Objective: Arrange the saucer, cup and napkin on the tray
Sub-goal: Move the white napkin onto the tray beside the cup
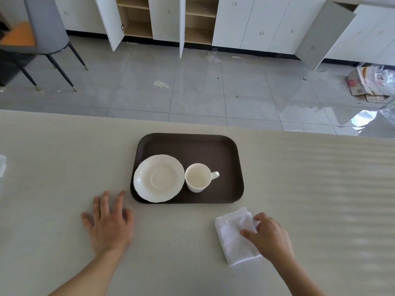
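A dark brown tray (192, 146) lies on the pale table. On its left half rests a white scalloped saucer (158, 178). A white cup (198, 177) stands upright on the tray just right of the saucer, handle pointing right. A folded white napkin (234, 238) lies on the table below the tray's right corner. My right hand (268, 237) lies on the napkin's right edge, fingers curled onto the cloth. My left hand (109, 221) rests flat on the table, fingers spread, left of the tray's near corner and holding nothing.
The table's far edge (128, 119) runs just behind the tray, with grey floor tiles beyond. A white object (2, 165) sits at the table's left border. A grey chair (42, 28) and open white cabinets (162, 18) stand further back.
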The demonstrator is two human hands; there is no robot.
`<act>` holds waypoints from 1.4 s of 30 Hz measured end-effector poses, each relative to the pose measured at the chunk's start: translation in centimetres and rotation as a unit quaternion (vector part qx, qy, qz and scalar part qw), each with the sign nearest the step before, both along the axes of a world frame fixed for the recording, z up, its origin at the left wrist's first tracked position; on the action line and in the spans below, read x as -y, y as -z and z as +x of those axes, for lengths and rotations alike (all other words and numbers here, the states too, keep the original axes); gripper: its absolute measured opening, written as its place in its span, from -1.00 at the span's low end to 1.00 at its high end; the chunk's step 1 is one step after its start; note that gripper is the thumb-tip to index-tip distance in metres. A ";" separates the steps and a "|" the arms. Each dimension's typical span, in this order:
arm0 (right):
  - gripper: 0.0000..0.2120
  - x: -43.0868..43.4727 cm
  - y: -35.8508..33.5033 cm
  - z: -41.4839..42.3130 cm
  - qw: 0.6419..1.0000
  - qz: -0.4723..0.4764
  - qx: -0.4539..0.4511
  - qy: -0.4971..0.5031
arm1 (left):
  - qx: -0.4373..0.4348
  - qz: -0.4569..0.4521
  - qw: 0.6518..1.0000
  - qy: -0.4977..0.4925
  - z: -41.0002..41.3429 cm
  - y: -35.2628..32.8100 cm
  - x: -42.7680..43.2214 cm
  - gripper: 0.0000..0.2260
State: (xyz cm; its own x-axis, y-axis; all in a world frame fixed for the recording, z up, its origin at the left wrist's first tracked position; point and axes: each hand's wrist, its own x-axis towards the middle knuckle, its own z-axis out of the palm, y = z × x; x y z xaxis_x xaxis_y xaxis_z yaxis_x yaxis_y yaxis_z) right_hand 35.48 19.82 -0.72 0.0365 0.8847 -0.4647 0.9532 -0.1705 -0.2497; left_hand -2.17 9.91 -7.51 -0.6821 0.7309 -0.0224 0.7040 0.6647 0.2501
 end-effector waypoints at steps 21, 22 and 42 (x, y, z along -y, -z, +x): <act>-0.79 -1.9 -4.7 -0.7 0.948 0.029 -0.272 0.162 | -0.001 0.005 1.000 -0.003 0.2 -0.1 -0.1 -0.48; -0.80 -2.6 -5.1 -0.6 0.937 0.044 -0.295 0.182 | -0.001 0.004 1.000 -0.002 0.2 -0.2 -0.1 -0.48; -0.62 -9.3 1.1 -6.3 0.842 0.126 -0.411 0.327 | 0.003 0.004 1.000 -0.008 0.2 -0.4 -0.1 -0.50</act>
State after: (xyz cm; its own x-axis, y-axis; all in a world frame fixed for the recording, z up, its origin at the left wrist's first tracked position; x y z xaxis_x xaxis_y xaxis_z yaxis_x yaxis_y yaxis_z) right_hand 29.17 29.11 -1.80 0.3118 0.8748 -0.3709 0.1638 -0.4340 -0.8859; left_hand -1.93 9.97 -7.15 -0.6943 0.7194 -0.0203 0.6912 0.6745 0.2593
